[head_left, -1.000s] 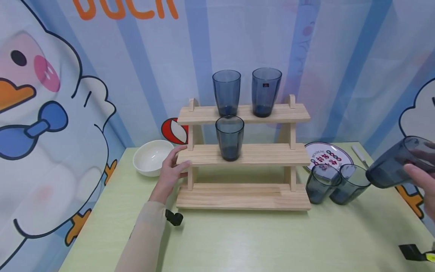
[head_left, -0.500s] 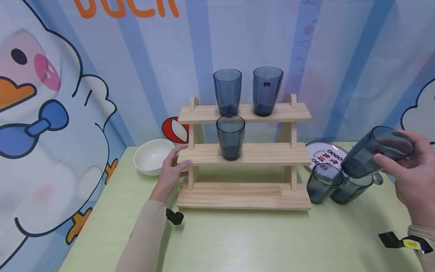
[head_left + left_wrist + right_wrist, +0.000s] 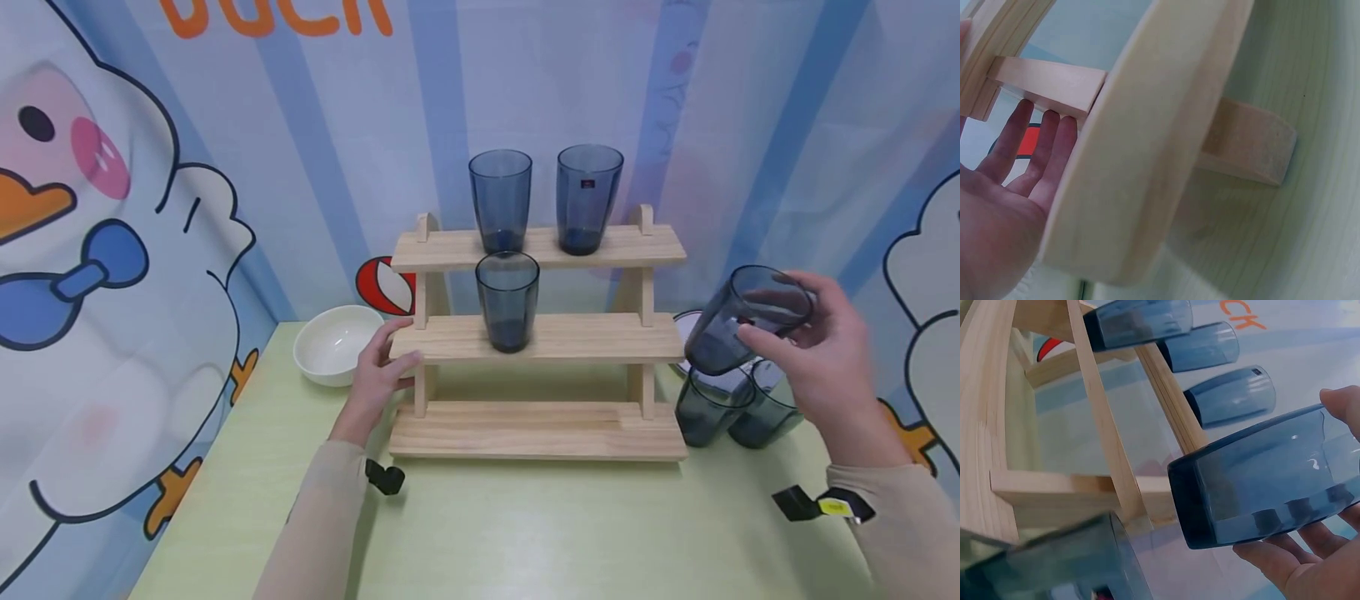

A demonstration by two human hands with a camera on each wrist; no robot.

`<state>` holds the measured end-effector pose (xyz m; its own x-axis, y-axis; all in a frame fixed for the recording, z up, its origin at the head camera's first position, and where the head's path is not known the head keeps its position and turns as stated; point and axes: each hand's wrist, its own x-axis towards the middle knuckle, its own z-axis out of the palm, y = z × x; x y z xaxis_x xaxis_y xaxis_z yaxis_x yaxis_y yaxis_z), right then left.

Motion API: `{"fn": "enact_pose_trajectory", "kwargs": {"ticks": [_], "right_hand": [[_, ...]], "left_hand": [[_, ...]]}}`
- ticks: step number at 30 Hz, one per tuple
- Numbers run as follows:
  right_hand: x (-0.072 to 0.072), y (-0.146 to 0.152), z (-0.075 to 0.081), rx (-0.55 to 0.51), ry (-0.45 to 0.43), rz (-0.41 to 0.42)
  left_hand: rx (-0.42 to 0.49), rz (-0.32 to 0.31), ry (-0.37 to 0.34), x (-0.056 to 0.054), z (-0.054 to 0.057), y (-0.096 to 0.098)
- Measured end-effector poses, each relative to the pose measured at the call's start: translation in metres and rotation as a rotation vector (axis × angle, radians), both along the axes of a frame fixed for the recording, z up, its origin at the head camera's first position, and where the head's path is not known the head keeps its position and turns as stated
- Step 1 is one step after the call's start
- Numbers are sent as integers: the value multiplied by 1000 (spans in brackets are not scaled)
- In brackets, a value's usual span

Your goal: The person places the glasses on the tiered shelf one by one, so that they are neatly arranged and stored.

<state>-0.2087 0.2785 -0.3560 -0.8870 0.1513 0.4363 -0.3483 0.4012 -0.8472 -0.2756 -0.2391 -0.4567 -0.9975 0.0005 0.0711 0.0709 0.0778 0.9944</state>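
My right hand holds a blue-tinted drinking glass, tilted, its rim toward the palm and its base pointing down and left. In the right wrist view the thumb lies on one side of this glass, the fingers on the other. My left hand grips the left end of the middle board of a three-tier wooden display stand; the left wrist view has its fingertips against an upright. Two similar glasses stand on the top tier, and one glass on the middle tier.
Two more glasses stand on the table right of the stand, below the held one. A printed plate lies partly hidden behind them. A white bowl sits left of the stand, and a cartoon backdrop hangs behind.
My right hand has come in from the right edge, carrying the glass leftward and up toward the stand. The left hand keeps its place on the stand.
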Motion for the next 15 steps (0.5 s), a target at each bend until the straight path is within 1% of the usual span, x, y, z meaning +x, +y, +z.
{"fn": "enact_pose_trajectory", "kwargs": {"ticks": [1,3,4,10,15], "right_hand": [[-2,-4,0,-2,-11,8],[-5,-13,1,36,-18,15],[-6,-17,1,36,-17,30],[-16,-41,4,6,-7,125],[-24,-58,7,-25,-31,163]], "left_hand": [[1,0,0,0,0,0],[0,0,-2,0,-1,0],[-1,-1,-3,-1,-1,0],[-1,-5,-2,-2,-1,0],[7,-1,-4,-3,-1,0]]}}
